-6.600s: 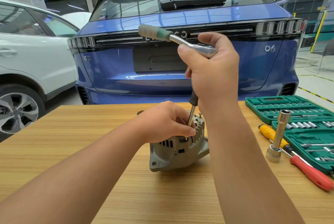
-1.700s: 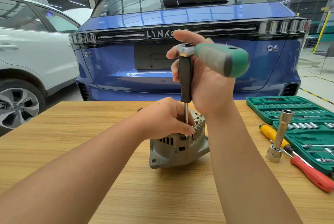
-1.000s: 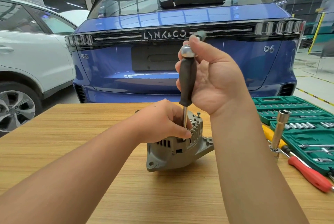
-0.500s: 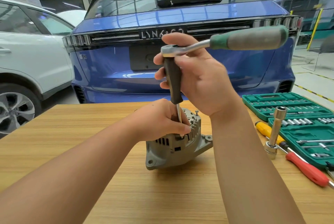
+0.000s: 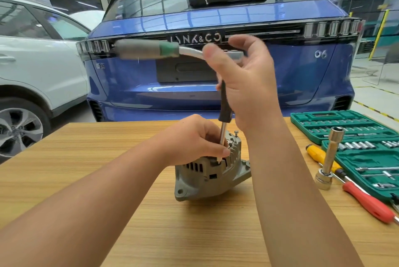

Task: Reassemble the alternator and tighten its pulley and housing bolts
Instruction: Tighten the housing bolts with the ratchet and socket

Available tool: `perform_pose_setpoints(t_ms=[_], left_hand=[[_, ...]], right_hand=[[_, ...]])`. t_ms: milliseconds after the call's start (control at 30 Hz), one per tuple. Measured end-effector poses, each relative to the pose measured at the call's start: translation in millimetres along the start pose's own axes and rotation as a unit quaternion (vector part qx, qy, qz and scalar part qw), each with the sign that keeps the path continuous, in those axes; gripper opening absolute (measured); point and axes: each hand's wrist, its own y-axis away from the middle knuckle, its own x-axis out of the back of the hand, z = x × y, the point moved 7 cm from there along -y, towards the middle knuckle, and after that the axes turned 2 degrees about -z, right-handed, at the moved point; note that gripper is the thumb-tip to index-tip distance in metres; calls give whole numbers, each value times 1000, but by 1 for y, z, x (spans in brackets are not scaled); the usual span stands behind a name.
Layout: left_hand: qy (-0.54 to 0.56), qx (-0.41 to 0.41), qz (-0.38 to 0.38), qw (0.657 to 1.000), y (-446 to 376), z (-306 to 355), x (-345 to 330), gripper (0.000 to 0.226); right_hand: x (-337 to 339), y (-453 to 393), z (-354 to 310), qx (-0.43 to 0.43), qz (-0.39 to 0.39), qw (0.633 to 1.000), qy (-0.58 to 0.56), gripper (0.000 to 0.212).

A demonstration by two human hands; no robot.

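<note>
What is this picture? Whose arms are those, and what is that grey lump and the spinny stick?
The camera sits on a person's head, so you see their own arms from above. The grey lump is an alternator, a car part, standing on a wooden table. The left hand grips it. The right hand holds a ratchet, a turning tool, atop a black-handled driver whose tip reaches down into the alternator. On the right lie a green socket case, a red screwdriver, a yellow one and a metal socket bar. Behind stands a blue car.

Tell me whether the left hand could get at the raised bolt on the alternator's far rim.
Probably yes: the left hand grips the alternator just beside the bolt, with only the driver shaft between.
</note>
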Motion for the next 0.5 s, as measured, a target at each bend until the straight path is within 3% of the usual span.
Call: perform_pose_setpoints(t_ms=[67,100,167,233,300,400,500], left_hand=[[-1,2,1,1000,1,0,0,13],[-4,6,0,1000,1,-1,0,10],[-7,9,1,1000,1,-1,0,6],[-5,9,5,1000,1,-2,0,8],[-1,6,5,1000,1,-2,1,9],[7,-4,6,1000,1,-2,0,9],[7,-8,3,1000,1,-3,0,6]], right_hand=[[4,3,-9,46,92,989,105,35],[4,3,-7,21,103,991,80,33],[-2,2,5,-102,58,990,-76,31],[-9,3,12,-212,-15,953,-214,34],[-10,4,11,-246,-44,928,-277,30],[-20,9,7,-230,-60,915,-327,13],[-14,2,-5,-80,-8,967,-241,30]])
